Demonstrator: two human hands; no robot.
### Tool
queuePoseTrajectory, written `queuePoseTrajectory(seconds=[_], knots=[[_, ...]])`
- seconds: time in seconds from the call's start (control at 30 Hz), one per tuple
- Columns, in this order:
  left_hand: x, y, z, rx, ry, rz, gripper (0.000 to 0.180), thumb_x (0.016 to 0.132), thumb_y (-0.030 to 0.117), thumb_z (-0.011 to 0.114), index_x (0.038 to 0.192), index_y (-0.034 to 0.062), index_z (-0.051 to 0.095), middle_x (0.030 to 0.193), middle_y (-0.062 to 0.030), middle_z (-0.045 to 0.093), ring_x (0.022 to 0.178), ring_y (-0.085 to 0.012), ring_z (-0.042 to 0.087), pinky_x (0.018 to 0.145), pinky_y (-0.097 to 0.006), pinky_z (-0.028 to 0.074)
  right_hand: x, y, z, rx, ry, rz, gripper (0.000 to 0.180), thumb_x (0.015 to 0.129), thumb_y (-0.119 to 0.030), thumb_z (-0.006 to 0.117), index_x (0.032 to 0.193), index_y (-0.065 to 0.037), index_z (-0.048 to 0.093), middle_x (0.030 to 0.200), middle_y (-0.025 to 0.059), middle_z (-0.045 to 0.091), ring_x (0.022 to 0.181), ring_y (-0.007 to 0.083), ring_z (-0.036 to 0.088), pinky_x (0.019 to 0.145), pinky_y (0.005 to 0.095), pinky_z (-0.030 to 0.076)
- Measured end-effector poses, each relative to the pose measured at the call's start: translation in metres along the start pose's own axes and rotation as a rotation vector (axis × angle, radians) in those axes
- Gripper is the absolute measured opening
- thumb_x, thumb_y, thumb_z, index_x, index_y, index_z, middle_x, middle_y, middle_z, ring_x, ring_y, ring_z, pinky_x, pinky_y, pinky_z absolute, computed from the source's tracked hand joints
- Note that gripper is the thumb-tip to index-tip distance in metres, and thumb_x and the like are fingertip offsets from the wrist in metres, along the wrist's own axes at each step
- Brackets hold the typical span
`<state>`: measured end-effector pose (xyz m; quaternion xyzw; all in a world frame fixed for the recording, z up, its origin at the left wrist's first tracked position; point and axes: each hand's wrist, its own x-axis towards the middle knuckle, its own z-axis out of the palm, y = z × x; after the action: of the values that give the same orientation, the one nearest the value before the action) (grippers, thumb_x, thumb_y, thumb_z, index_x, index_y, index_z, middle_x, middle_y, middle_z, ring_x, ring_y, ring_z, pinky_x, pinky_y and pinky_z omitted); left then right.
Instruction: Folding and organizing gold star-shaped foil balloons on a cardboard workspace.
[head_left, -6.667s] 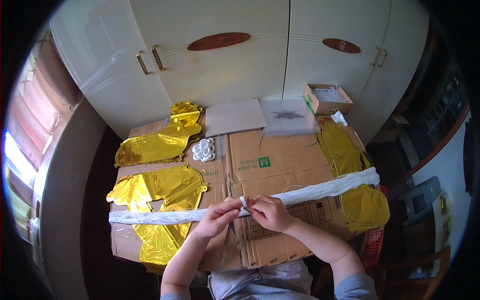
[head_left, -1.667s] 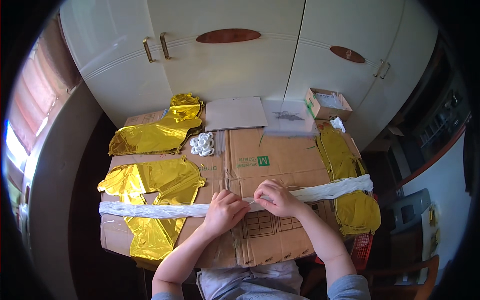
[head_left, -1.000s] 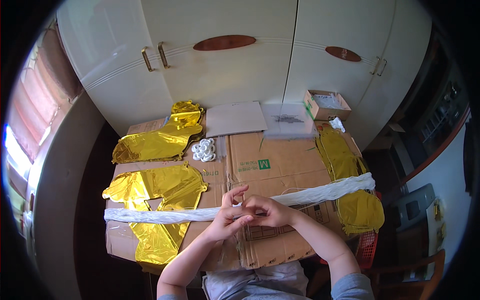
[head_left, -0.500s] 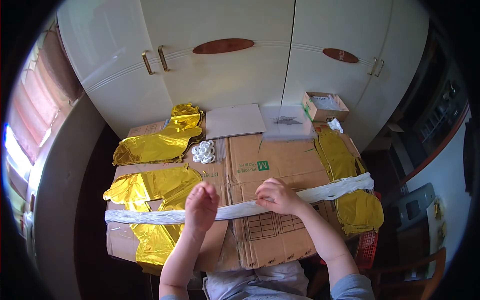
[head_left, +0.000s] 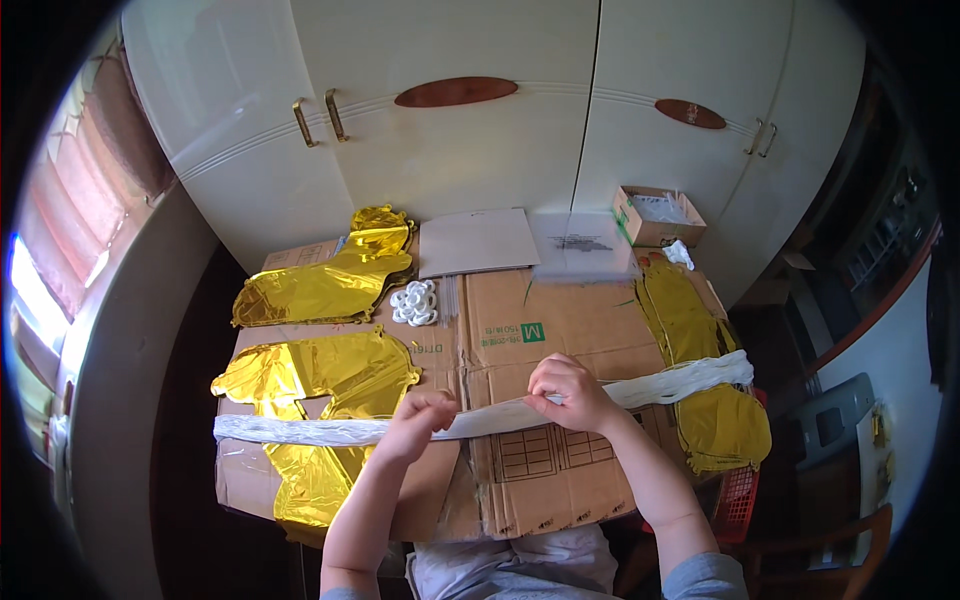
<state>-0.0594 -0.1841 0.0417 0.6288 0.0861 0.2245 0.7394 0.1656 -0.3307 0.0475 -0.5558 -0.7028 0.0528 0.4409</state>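
Change: since half a second ago the left hand (head_left: 422, 420) has come down from its raised, spread pose and now closes over the white strip (head_left: 480, 418); the right hand (head_left: 565, 392) stays where it was on that strip.
Left hand: fingers curled down over the strip, gripping it (fingertips hidden under the knuckles); it sits at about 7 o'clock from the right hand, a short way apart.
Right hand: fingers bent and pinching the strip's upper edge, thumb side toward the left hand.
White strip: long, flat and crinkly, lying across the cardboard (head_left: 560, 325) from 9 o'clock to 3 o'clock, rising a little toward the right end; both hands hold its middle stretch.
Cardboard: flattened brown boxes covering the table top, flaps open toward the person.
Gold foil, left: two shiny gold sheets, the nearer one (head_left: 320, 375) partly under the strip at 9 o'clock of the left hand, the farther one (head_left: 325, 285) at 11 o'clock.
Gold foil, right: another gold piece (head_left: 690, 320) at 2 o'clock of the right hand, running under the strip's right end.
White rings: a small cluster (head_left: 414, 302) at 12 o'clock of the left hand, well apart.
Small box: open cardboard box (head_left: 655, 215) with pale contents at 1 o'clock, by the cupboard doors (head_left: 450, 150).
Grey sheet: a flat board (head_left: 478, 241) at 12 o'clock, far edge of the table.
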Motion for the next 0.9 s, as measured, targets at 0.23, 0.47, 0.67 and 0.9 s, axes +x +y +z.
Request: queuePoseTrajectory(seconds=[0.23, 0.47, 0.67, 0.9], knots=[[0.006, 0.004, 0.035, 0.227, 0.304, 0.161, 0.031, 0.084, 0.016, 0.059, 0.113, 0.0019, 0.059, 0.094, -0.0066, 0.066, 0.098, -0.0195, 0.051, 0.084, -0.034, 0.036, 0.002, -0.012, 0.009, -0.149, -0.032, -0.139, 0.016, 0.077, -0.017, 0.069, 0.069, -0.010, 0.057, 0.077, 0.0000, 0.060, 0.081, 0.0196, 0.057, 0.076, 0.0330, 0.042], [0.000, 0.005, 0.028, 0.857, 0.210, 0.234, 0.019, 0.080, 0.015, 0.064, 0.065, 0.0056, 0.058, 0.068, -0.0054, 0.055, 0.064, -0.0186, 0.047, 0.066, -0.034, 0.036, 0.001, -0.014, 0.006, -0.330, -0.030, -0.172, 0.013, 0.078, -0.022, 0.066, 0.074, -0.013, 0.058, 0.079, -0.0012, 0.057, 0.085, 0.0188, 0.056, 0.077, 0.0341, 0.040], [0.007, 0.011, 0.023, -0.670, 0.105, 0.001, 0.020, 0.084, 0.019, 0.059, 0.078, 0.0004, 0.060, 0.074, -0.0026, 0.058, 0.073, -0.0161, 0.048, 0.072, -0.033, 0.036, -0.003, -0.006, 0.019, -0.300, 0.025, -0.135, 0.014, 0.079, -0.022, 0.065, 0.075, -0.012, 0.057, 0.079, 0.0000, 0.058, 0.084, 0.0190, 0.057, 0.076, 0.0341, 0.040], [0.007, 0.005, 0.033, 1.259, 0.316, 0.444, 0.009, 0.076, 0.013, 0.065, 0.083, 0.0063, 0.063, 0.071, -0.0051, 0.061, 0.074, -0.0250, 0.049, 0.072, -0.036, 0.036, -0.001, -0.016, 0.013, -0.280, -0.023, -0.128, 0.016, 0.081, -0.023, 0.066, 0.076, -0.012, 0.055, 0.083, 0.0001, 0.056, 0.086, 0.0184, 0.055, 0.079, 0.0356, 0.038]])
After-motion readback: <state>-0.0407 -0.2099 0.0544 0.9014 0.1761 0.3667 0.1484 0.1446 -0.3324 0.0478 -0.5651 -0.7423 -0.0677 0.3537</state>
